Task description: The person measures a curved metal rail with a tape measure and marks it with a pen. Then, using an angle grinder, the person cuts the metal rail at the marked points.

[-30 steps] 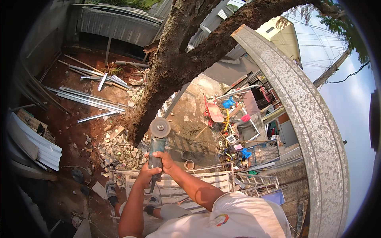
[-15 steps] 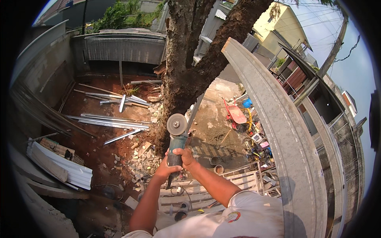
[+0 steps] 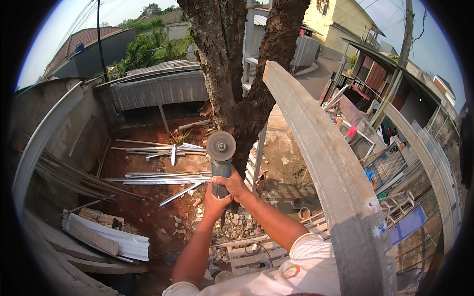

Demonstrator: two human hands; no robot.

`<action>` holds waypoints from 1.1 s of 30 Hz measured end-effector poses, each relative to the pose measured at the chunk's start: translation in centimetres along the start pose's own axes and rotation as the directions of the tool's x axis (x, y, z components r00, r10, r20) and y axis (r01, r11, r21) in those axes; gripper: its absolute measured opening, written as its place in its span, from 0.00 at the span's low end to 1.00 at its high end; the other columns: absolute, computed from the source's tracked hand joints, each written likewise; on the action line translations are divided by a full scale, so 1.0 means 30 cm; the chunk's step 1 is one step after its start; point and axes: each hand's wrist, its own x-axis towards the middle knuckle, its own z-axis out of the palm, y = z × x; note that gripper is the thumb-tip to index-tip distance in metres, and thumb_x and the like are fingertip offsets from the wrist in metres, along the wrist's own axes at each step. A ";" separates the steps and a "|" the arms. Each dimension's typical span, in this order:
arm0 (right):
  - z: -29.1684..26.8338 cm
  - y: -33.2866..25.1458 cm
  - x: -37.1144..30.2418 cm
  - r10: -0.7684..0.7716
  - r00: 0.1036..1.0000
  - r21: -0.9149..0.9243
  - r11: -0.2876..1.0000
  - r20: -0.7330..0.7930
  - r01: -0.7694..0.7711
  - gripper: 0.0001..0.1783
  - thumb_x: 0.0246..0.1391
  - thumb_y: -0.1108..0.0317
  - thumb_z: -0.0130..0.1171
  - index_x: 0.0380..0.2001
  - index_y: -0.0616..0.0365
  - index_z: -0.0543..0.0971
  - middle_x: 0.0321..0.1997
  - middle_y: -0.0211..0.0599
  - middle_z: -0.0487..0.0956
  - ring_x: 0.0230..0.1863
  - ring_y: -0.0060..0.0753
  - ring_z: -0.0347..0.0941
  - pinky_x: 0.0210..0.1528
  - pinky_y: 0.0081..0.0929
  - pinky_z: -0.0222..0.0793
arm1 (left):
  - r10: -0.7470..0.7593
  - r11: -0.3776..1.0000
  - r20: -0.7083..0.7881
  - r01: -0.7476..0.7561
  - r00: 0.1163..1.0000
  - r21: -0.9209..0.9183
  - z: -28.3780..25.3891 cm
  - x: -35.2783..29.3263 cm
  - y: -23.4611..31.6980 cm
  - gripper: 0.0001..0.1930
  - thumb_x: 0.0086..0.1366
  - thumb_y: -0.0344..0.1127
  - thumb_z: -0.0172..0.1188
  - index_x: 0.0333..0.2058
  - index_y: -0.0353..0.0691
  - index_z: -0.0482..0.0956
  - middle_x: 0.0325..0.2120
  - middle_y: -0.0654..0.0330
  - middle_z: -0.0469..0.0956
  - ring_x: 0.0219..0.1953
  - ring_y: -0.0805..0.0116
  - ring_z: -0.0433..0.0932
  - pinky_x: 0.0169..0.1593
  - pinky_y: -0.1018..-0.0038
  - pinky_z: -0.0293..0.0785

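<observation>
Both of my hands are wrapped round an angle grinder (image 3: 220, 169), held upright with arms stretched forward. Its round grey disc (image 3: 221, 145) points up, and whether it spins I cannot tell. My left hand (image 3: 216, 203) grips the lower end of the body. Just above it, my right hand (image 3: 234, 186) closes round the body from the right side. Beyond the tool stands a forked tree trunk (image 3: 219, 59) with rough bark. A long grey metal beam (image 3: 316, 133) slants down close by on my right; the disc looks apart from it.
Far below lie metal channels and poles (image 3: 163, 178) on red soil, with rubble (image 3: 237, 228) nearer. Wooden slats (image 3: 247, 251) are beneath me. White corrugated sheets (image 3: 111, 237) rest at lower left. A second beam (image 3: 419, 148) and a ladder (image 3: 399, 207) are at right.
My view has tilted up and turned right, so more sky and the yard at right show. Both hands keep hold of the grinder, which appears slightly higher in the picture.
</observation>
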 end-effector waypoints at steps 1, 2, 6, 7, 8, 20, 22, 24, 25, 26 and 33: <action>-0.008 -0.016 0.010 0.002 1.000 0.000 1.000 0.010 -0.002 0.38 0.45 0.60 0.73 0.59 0.56 0.70 0.48 0.33 0.75 0.49 0.28 0.74 0.53 0.33 0.73 | -0.009 1.000 -0.005 0.009 1.000 -0.024 0.014 0.009 0.033 0.34 0.49 0.34 0.75 0.54 0.37 0.70 0.41 0.59 0.78 0.41 0.69 0.78 0.46 0.70 0.76; -0.017 -0.034 0.020 0.008 1.000 -0.004 1.000 0.026 -0.008 0.39 0.44 0.60 0.73 0.59 0.56 0.70 0.48 0.33 0.74 0.49 0.28 0.73 0.53 0.33 0.72 | 0.019 0.999 0.008 -0.018 1.000 -0.051 0.019 0.023 0.059 0.34 0.49 0.34 0.75 0.54 0.37 0.70 0.41 0.59 0.78 0.41 0.70 0.78 0.46 0.70 0.76; -0.032 -0.099 0.075 -0.080 0.997 -0.020 0.997 0.015 0.080 0.40 0.43 0.60 0.73 0.60 0.55 0.70 0.47 0.32 0.74 0.48 0.28 0.72 0.53 0.32 0.72 | 0.021 0.993 0.071 -0.012 0.997 -0.121 0.031 0.117 0.103 0.35 0.46 0.33 0.75 0.54 0.38 0.69 0.41 0.60 0.77 0.40 0.69 0.77 0.45 0.70 0.77; -0.048 -0.116 0.092 -0.104 0.994 0.009 0.995 0.022 0.104 0.40 0.43 0.59 0.73 0.59 0.56 0.70 0.47 0.32 0.73 0.48 0.28 0.72 0.53 0.32 0.72 | 0.033 0.992 0.085 -0.022 0.996 -0.127 0.047 0.144 0.108 0.37 0.45 0.34 0.75 0.55 0.37 0.68 0.42 0.59 0.77 0.41 0.69 0.78 0.45 0.70 0.77; -0.052 -0.151 0.103 -0.131 0.991 -0.005 0.991 0.010 0.131 0.39 0.43 0.60 0.72 0.59 0.58 0.69 0.47 0.34 0.75 0.47 0.29 0.74 0.52 0.32 0.74 | 0.054 0.990 0.092 -0.041 0.994 -0.135 0.056 0.176 0.126 0.39 0.45 0.35 0.75 0.57 0.37 0.68 0.42 0.58 0.77 0.42 0.69 0.78 0.45 0.70 0.77; -0.071 -0.469 0.228 -0.322 0.946 -0.026 0.947 -0.026 0.322 0.31 0.43 0.69 0.74 0.51 0.58 0.73 0.41 0.33 0.79 0.40 0.31 0.79 0.48 0.32 0.78 | 0.269 0.941 -0.001 -0.263 0.963 0.212 0.135 0.415 0.470 0.46 0.43 0.47 0.76 0.60 0.36 0.67 0.42 0.46 0.82 0.45 0.51 0.84 0.50 0.61 0.78; -0.062 -0.497 0.224 -0.341 0.940 -0.043 0.940 -0.027 0.339 0.33 0.42 0.63 0.75 0.51 0.59 0.73 0.42 0.34 0.79 0.43 0.31 0.78 0.50 0.31 0.76 | 0.263 0.946 0.011 -0.260 0.965 0.195 0.140 0.417 0.506 0.45 0.42 0.47 0.75 0.60 0.37 0.67 0.43 0.44 0.82 0.46 0.49 0.84 0.50 0.60 0.79; -0.067 -0.507 0.228 -0.332 0.943 -0.042 0.943 -0.022 0.331 0.32 0.42 0.64 0.74 0.51 0.60 0.73 0.43 0.35 0.79 0.43 0.31 0.78 0.50 0.32 0.76 | 0.266 0.946 0.017 -0.264 0.964 0.188 0.138 0.422 0.512 0.45 0.42 0.47 0.75 0.59 0.37 0.67 0.42 0.43 0.82 0.46 0.48 0.84 0.50 0.60 0.79; -0.072 -0.517 0.230 -0.335 0.942 -0.042 0.942 -0.025 0.334 0.32 0.42 0.65 0.73 0.51 0.60 0.73 0.43 0.36 0.79 0.43 0.32 0.79 0.50 0.32 0.77 | 0.274 0.944 0.029 -0.275 0.961 0.185 0.144 0.430 0.516 0.45 0.42 0.46 0.75 0.59 0.37 0.67 0.42 0.43 0.83 0.46 0.48 0.84 0.50 0.60 0.79; -0.075 -0.523 0.232 -0.338 0.941 -0.036 0.941 -0.028 0.337 0.32 0.42 0.65 0.73 0.51 0.61 0.73 0.43 0.37 0.80 0.43 0.32 0.79 0.51 0.32 0.77 | 0.283 0.941 0.039 -0.285 0.958 0.182 0.150 0.435 0.520 0.45 0.42 0.46 0.75 0.59 0.37 0.67 0.42 0.42 0.83 0.46 0.48 0.84 0.50 0.60 0.79; -0.079 -0.533 0.274 -0.373 0.926 -0.017 0.928 -0.053 0.373 0.32 0.42 0.66 0.72 0.51 0.61 0.72 0.42 0.38 0.79 0.43 0.32 0.79 0.51 0.32 0.77 | 0.322 0.924 0.021 -0.319 0.946 0.210 0.151 0.481 0.536 0.40 0.42 0.50 0.77 0.53 0.38 0.71 0.38 0.48 0.81 0.42 0.53 0.83 0.46 0.61 0.77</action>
